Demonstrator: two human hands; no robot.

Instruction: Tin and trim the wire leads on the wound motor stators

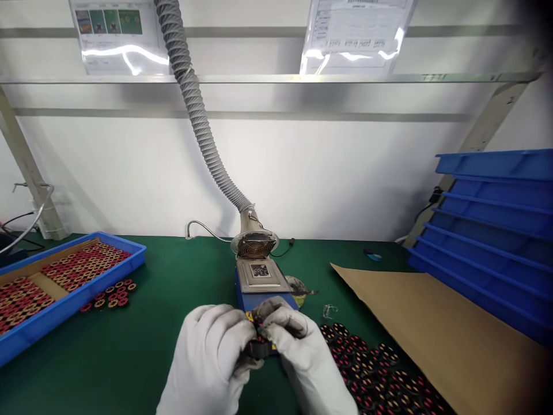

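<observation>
Both my hands wear white gloves and meet at the bottom centre. My left hand [211, 351] and my right hand [302, 351] pinch one small round wound coil part [260, 346], dark with red, between their fingertips. They hold it just in front of a blue solder pot [263, 285] with a square metal top. A grey ribbed fume hose [194, 104] comes down to a round grille right behind the pot. Many similar coil parts [371, 369] lie on the green mat to the right of my right hand.
A blue tray [64, 276] filled with red coil parts sits at left, with a few loose ones [110, 294] beside it. A brown cardboard sheet [436, 323] lies at right, next to stacked blue trays [496, 230]. Laminated papers hang above the shelf rail.
</observation>
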